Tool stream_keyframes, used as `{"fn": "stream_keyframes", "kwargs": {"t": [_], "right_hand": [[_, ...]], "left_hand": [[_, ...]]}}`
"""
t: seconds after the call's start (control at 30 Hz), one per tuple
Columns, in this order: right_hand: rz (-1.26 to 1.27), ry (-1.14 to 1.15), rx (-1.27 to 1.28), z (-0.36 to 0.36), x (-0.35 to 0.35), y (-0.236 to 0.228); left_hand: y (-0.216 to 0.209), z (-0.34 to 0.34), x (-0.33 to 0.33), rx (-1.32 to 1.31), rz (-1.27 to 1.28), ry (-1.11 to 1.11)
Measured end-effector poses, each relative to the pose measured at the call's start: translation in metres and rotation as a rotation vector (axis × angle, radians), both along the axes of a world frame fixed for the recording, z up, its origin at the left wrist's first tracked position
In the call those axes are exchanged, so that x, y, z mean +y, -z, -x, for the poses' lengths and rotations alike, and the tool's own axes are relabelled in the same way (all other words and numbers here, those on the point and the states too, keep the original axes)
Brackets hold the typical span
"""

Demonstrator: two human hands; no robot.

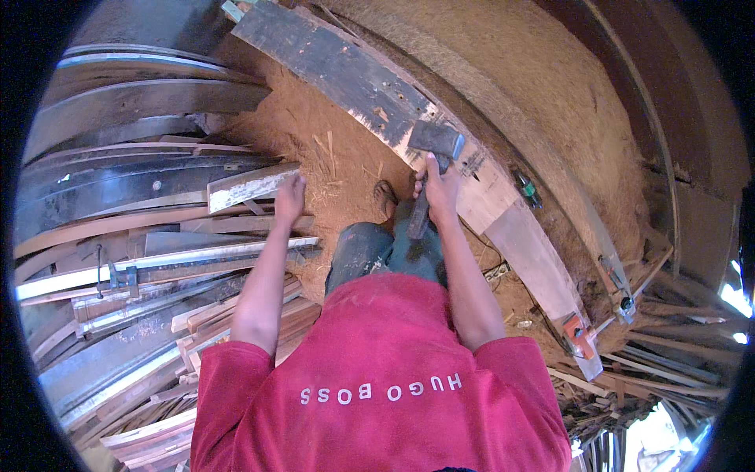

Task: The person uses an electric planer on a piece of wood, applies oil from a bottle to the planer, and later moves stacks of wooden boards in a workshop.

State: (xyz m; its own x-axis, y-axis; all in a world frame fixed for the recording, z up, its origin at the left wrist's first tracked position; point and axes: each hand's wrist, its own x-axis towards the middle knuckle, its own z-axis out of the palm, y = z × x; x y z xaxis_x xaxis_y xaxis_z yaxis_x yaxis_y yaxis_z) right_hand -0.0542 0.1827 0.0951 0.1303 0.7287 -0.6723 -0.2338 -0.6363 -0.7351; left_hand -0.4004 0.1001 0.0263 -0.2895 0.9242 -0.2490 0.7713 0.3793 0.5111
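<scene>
My right hand (pixel 442 191) is closed round the wooden handle (pixel 419 212) of a hatchet. Its dark, blocky metal head (pixel 435 140) lies over a long thick plank (pixel 334 69), which runs from the far left to the near right. At the left, my left hand (pixel 290 198) is closed at the end of a short board (pixel 250 187) with a pale, patchy face. That board sits in front of stacked timber, apart from the long plank. The fingers of my left hand are partly hidden.
Stacked boards (pixel 149 193) fill the left side, with a metal clamp (pixel 123 278) among them. An orange clamp (pixel 580 337) is on the plank's near end. A green bottle (pixel 526 187) lies beyond the plank. Wood shavings (pixel 326 157) litter the brown ground.
</scene>
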Motion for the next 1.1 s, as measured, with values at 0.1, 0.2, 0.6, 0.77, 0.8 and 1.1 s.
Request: {"fn": "stream_keyframes", "kwargs": {"t": [0.1, 0.2, 0.6, 0.77, 0.8, 1.1], "right_hand": [[-0.045, 0.012, -0.028, 0.030, 0.034, 0.006], [-0.062, 0.018, -0.024, 0.062, 0.059, 0.006], [0.035, -0.071, -0.132, 0.075, 0.091, 0.003], [0.101, -0.239, -0.223, 0.097, 0.090, -0.013], [0.044, -0.104, -0.201, 0.102, 0.087, -0.010], [0.071, -0.120, -0.249, 0.092, 0.086, -0.004]], "left_hand": [[-0.009, 0.019, 0.124, 0.047, -0.202, 0.113], [-0.021, 0.035, 0.229, 0.212, -0.249, 0.304], [-0.020, 0.009, 0.324, 0.329, 0.191, 0.456], [-0.022, 0.011, 0.326, 0.362, 0.225, 0.458], [-0.021, 0.010, 0.328, 0.366, 0.204, 0.465], [-0.022, 0.008, 0.329, 0.405, 0.265, 0.481]]}}
